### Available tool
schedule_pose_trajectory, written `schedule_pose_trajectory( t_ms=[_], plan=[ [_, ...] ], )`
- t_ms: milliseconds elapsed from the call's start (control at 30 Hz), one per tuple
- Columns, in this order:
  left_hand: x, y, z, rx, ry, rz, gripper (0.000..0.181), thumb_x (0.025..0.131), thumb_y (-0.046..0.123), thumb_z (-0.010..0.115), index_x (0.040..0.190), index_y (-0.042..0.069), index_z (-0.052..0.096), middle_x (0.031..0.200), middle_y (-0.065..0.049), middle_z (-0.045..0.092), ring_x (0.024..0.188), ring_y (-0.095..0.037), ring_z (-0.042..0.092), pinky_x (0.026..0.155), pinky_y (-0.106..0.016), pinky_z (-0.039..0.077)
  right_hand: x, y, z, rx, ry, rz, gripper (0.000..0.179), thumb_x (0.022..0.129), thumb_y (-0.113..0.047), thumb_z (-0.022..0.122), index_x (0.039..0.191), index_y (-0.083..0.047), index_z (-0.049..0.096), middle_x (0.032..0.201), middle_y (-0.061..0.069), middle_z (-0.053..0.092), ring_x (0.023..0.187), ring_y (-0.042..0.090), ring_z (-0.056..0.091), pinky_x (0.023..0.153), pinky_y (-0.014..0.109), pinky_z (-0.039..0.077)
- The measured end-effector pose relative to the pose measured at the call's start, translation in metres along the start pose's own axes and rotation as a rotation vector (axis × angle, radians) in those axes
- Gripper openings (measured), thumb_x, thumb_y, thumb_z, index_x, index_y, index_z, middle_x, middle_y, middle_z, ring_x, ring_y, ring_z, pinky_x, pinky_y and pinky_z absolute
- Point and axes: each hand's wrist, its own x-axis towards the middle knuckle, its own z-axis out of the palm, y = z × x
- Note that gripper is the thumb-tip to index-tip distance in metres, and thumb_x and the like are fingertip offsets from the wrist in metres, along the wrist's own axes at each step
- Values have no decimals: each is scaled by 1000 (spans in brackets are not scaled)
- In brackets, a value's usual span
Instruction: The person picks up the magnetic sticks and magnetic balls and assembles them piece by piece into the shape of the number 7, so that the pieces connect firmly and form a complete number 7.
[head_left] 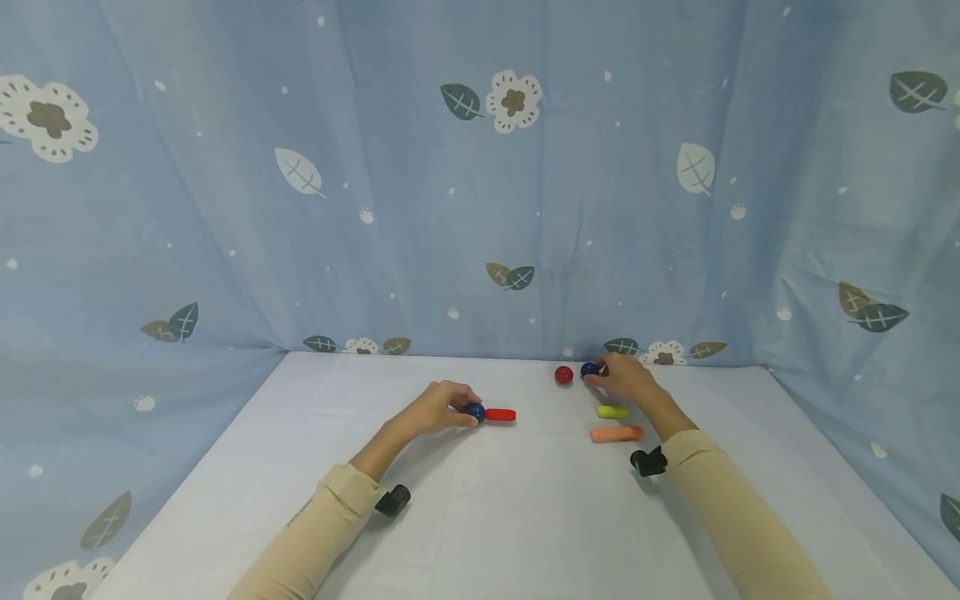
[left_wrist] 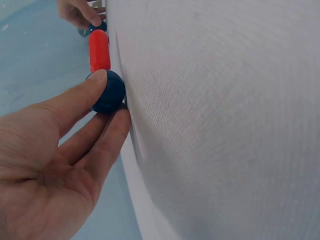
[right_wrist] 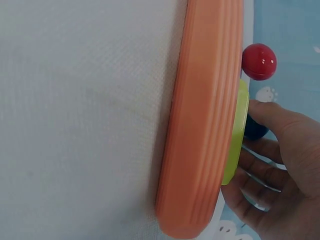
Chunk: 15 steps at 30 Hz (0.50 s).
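Between thumb and fingers, my left hand (head_left: pixel 444 407) pinches a dark blue ball (left_wrist: pixel 112 94) at the tabletop. A short red rod (head_left: pixel 500 415) lies end-on against that ball, pointing right. At the back of the table, my right hand (head_left: pixel 624 375) grips a second dark blue ball (head_left: pixel 589 370), its thumb and fingers around the sides; in the right wrist view this ball (right_wrist: pixel 255 129) is partly hidden behind the thumb and a yellow-green rod (right_wrist: pixel 237 132). Just left of it sits a glossy red ball (head_left: pixel 564 375).
An orange ribbed rod (head_left: pixel 617 434) lies in front of the yellow-green one, near my right forearm. A white cloth covers the table (head_left: pixel 510 517). Behind it hangs a blue patterned curtain (head_left: pixel 420 217). Black wrist cameras (head_left: pixel 393 501) hang under both forearms.
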Motion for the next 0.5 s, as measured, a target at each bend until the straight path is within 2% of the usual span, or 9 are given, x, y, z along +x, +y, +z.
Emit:
schedule_pose_trajectory(
  t_ms=[500],
  plan=[
    [1, -1, 0, 4, 3, 2, 27, 86, 13, 76, 112, 9, 71, 104, -6, 75, 97, -18, 70, 95, -41, 54, 0, 3, 2, -6, -1, -17, 48, 91, -39, 68, 118, 0, 65, 109, 16, 68, 92, 26, 64, 79, 42, 56]
  ],
)
